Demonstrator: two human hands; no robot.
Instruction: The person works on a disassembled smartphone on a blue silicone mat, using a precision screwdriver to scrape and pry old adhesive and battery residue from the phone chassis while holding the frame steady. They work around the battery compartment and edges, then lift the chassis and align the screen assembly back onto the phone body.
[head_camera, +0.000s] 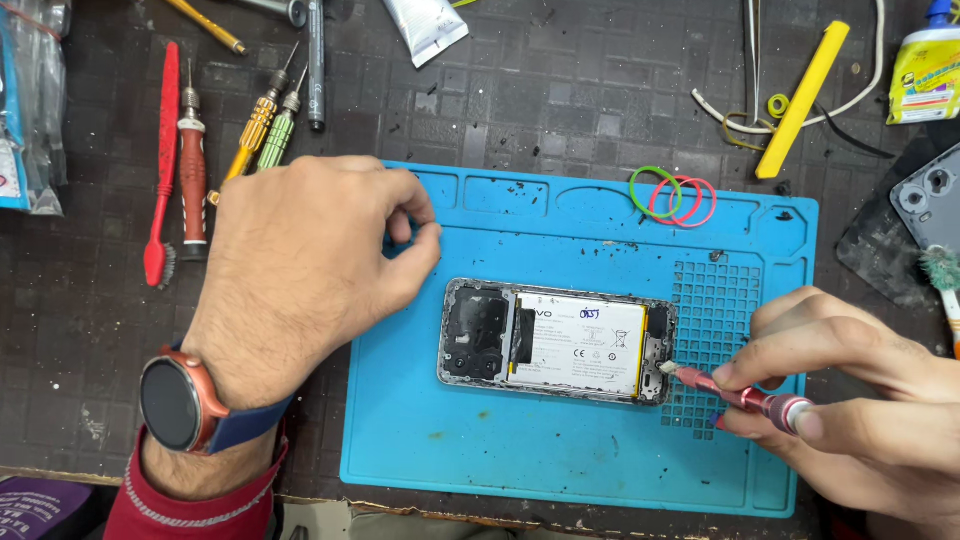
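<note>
Phone: an opened phone (558, 343) with its back cover removed is laid flat near the middle of the blue mat, long side running left to right; a metal frame with scuffed edges is seen around it.
Battery: a flat white rectangular battery (580, 343) is seated in the phone's middle, with dark circuit parts exposed to its left.
Screwdriver: a slim red metal precision screwdriver (735, 393) is held slanted, its tip set at the phone's right end.
Right hand: the right hand (850, 400) is placed at the mat's right edge; its fingers (790, 335) are clamped together on the screwdriver's knurled shaft.
Left hand: the left hand (300, 265) is rested on the mat's upper left corner; its thumb and forefinger tips are pinched together, and whether anything small is held between them cannot be told. A round dark watch (175, 403) on a blue strap is worn on the wrist, above a red cuff.
Mat: a blue rubbery mat (480, 450) with moulded trays along its top and a grid of small square cells at its right is spread on the counter.
Rubber bands: green and pink rubber bands (672, 195) are lying on the mat's top edge.
Counter: a dark, worn, square-patterned counter (560, 90) is seen beneath everything.
Tools: a red brush (163, 170), further thin screwdrivers (262, 125) and a yellow plastic pry bar (803, 97) are scattered beyond the mat.
</note>
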